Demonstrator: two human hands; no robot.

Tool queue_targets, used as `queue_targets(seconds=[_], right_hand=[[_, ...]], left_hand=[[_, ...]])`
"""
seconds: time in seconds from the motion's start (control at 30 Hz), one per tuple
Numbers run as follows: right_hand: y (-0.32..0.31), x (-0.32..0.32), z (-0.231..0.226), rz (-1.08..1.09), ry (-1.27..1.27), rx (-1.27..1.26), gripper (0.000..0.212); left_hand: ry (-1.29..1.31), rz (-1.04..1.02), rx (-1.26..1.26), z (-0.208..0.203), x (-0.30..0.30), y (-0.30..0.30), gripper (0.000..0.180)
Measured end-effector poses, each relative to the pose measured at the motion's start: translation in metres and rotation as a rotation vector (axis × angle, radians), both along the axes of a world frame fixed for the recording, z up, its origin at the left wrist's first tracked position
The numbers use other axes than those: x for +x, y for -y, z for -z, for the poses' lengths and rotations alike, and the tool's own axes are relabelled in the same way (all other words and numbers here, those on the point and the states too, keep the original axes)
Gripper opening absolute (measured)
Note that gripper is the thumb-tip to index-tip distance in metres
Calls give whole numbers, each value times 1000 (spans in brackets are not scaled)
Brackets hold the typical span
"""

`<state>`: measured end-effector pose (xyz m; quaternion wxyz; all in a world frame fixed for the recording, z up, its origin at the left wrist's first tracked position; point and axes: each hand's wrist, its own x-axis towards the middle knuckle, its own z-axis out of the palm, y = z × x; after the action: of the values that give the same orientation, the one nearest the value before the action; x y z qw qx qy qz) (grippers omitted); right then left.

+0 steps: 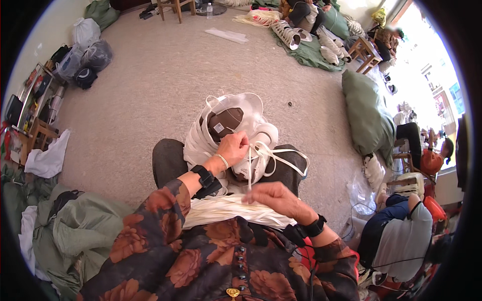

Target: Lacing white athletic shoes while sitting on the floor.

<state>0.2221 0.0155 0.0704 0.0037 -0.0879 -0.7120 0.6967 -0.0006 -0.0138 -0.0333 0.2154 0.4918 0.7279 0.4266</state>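
Note:
Between my knees stands a cluster of white shoe uppers (197, 142), nested together, with a brown lining showing in the one at the top. My left hand (233, 149) is closed at the front of the uppers, its fingertips pinching a white shoelace (250, 168). That lace runs down toward my body to my right hand (275, 197), whose thumb and fingers are closed on it. Loose loops of lace (286, 152) curl out to the right over my knee. Across my lap lies a thick bundle of white laces (228, 209), just below both hands.
Green cloth (90, 220) is heaped at my left. Plastic bags (95, 54) and a metal rack (37, 98) stand by the left wall. A stuffed green sack (369, 113) lies at the right. Other people sit at the far right and back, near more white uppers (329, 47).

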Motion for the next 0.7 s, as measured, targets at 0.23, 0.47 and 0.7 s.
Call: queue_targets(seconds=[0.23, 0.47, 0.7], right_hand=[[-20, 28, -20, -44, 288, -260, 27], [-45, 27, -23, 650, -51, -109, 13], [-54, -16, 7, 646, -93, 143, 12]], left_hand=[[-15, 115, -63, -18, -5, 13, 13], [-376, 356, 102, -19, -7, 38, 9], [-347, 350, 116, -62, 8, 61, 10]])
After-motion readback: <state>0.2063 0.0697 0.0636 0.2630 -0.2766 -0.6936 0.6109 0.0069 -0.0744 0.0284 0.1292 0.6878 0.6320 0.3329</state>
